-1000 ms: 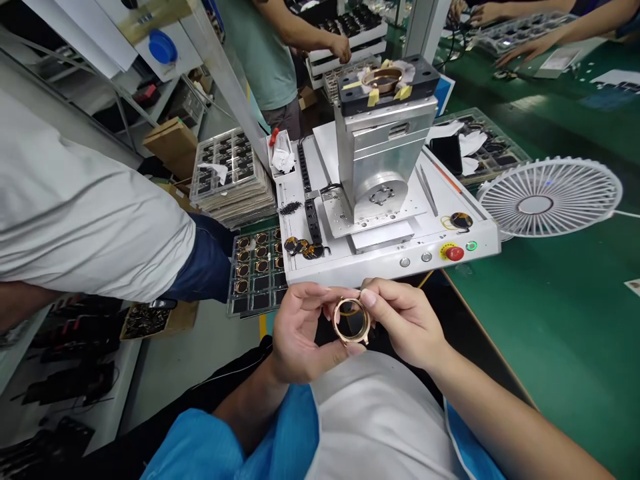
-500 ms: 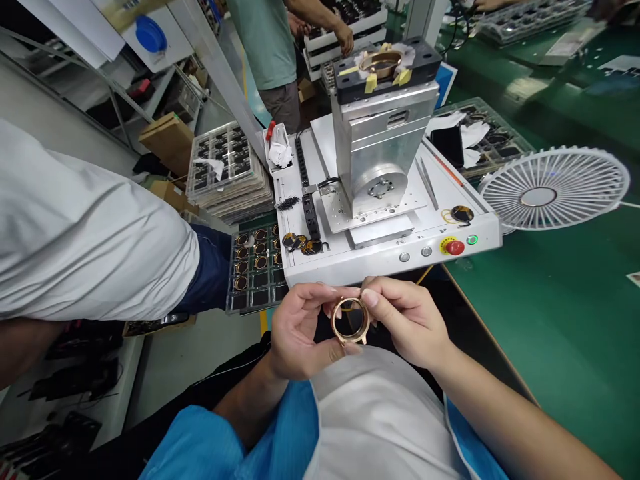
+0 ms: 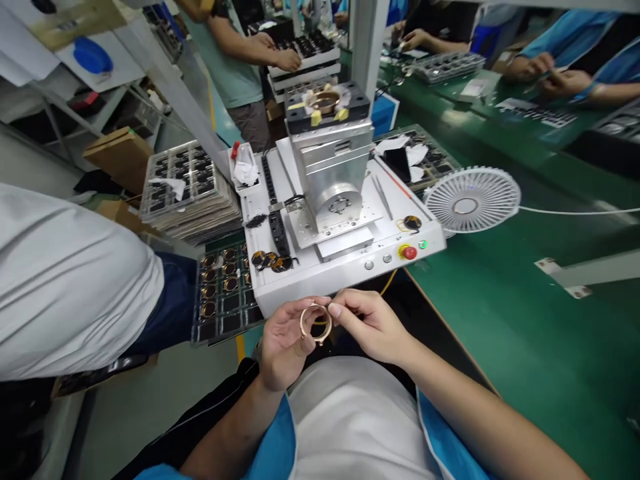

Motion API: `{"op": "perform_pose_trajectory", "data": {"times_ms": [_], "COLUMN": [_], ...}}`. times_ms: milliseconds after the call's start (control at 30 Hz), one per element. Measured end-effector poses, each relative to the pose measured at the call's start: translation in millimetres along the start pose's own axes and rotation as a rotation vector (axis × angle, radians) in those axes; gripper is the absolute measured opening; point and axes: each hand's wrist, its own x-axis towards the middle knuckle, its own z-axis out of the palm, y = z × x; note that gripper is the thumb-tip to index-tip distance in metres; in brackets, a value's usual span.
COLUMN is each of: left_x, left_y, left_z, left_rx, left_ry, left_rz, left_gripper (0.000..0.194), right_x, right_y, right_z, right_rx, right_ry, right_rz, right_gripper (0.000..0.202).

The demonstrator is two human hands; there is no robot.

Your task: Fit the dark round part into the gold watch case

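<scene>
A rose-gold watch case (image 3: pixel 327 330), an open ring with short lugs, is held upright in front of my body. My left hand (image 3: pixel 284 343) grips it by the left side, thumb at the lower edge and fingers behind the top. The thumb and index finger of my right hand (image 3: pixel 369 325) are pinched at its upper right rim; whether something small is between them is hidden. Beyond my hands is a white machine base (image 3: pixel 300 287) carrying a metal block. On top of that block, a black fixture (image 3: pixel 357 100) bears another gold ring (image 3: pixel 325 101).
A tray of watch cases (image 3: pixel 230 323) lies left of the machine, near stacked trays (image 3: pixel 195 220). Tweezers (image 3: pixel 383 197), round black-and-gold parts (image 3: pixel 273 260) and a red button (image 3: pixel 409 253) are on the base. A white fan (image 3: pixel 473 200) stands right. A co-worker's white sleeve (image 3: pixel 75 280) is close left.
My view has swung right and up, so more co-workers at the far bench show. The watch case stays in my hands, turned slightly, and my left fingers have shifted around it.
</scene>
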Motion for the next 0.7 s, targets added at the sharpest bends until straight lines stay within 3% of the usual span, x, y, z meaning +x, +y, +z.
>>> {"op": "perform_pose_trajectory", "data": {"times_ms": [100, 233, 333, 533, 700], "left_x": [-3.4, -6.1, -4.7, -2.8, -6.7], "left_y": [-15.1, -27.3, -32.5, -34.5, -32.8], "left_z": [-6.3, -9.1, -5.1, -1.7, -5.3], "left_rx": [-0.091, -0.162, -0.179, -0.15, -0.182], "left_ry": [0.005, 0.005, -0.01, -0.003, 0.019], "left_rz": [-0.14, -0.261, -0.288, -0.288, -0.338], "left_gripper": [0.037, 0.036, 0.035, 0.037, 0.037], "right_x": [-3.3, 11.7, 40.0, 76.8, 56.0], "right_y": [19.8, 43.1, 51.9, 56.5, 45.2], "right_z": [-46.4, -128.8, -169.0, -184.1, -166.4], "right_rx": [-0.244, -0.568, -0.698, -0.736, -0.586], "right_ry": [0.124, 0.548, 0.635, 0.652, 0.706], "right_rz": [0.042, 0.252, 0.322, 0.362, 0.315], "right_gripper": [0.03, 0.032, 0.025, 0.021, 0.012]}}
